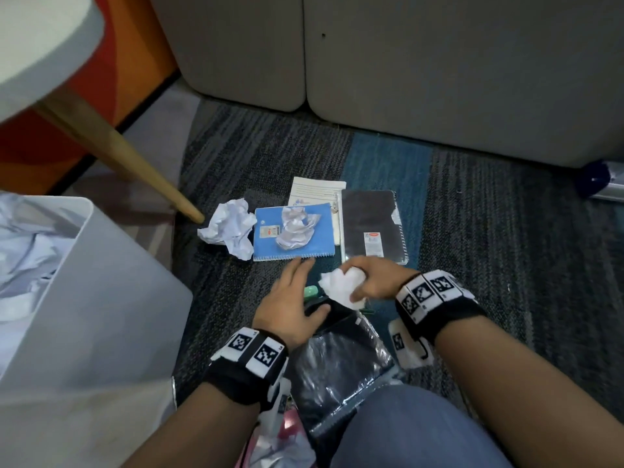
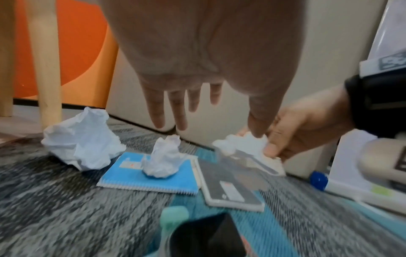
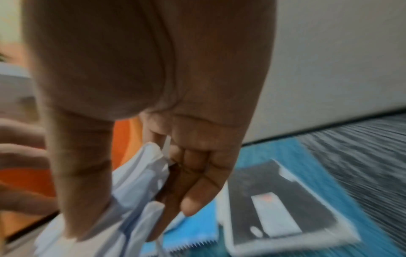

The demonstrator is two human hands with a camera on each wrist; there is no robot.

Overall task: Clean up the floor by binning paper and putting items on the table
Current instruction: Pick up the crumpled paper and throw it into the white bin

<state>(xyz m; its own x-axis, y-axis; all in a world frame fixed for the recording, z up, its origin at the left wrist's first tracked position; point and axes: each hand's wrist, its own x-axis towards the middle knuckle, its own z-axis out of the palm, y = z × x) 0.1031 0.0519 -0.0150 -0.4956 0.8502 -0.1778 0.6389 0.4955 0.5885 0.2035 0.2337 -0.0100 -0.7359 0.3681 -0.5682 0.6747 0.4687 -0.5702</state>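
While my right hand (image 1: 366,282) curls around a crumpled paper ball (image 1: 342,286), fingers and thumb pinching it just above the carpet (image 1: 506,248), my left hand (image 1: 292,298) hangs beside it, fingers straight and spread, holding nothing. From the left wrist, those fingertips (image 2: 157,114) point down over the floor, thumb tip close to the held ball; I cannot tell whether it touches.

Two more paper balls remain on the floor. The larger paper ball (image 1: 231,228) lies on the carpet just beside the table leg (image 1: 135,157). The smaller paper ball (image 1: 295,231) sits on top of the blue notebook (image 1: 270,238). A black notebook (image 1: 371,224) lies flat to its right, edges nearly touching, with a printed sheet (image 1: 314,190) tucked partly beneath both.

The white bin (image 1: 101,298) stands at my left, crumpled paper already inside. The table (image 1: 44,45) shows at upper left. A green object (image 1: 310,293) and a black plastic-wrapped package (image 1: 337,373) lie under my hands. A bottle with a blue cap (image 2: 318,180) lies by the beige furniture (image 1: 439,79).
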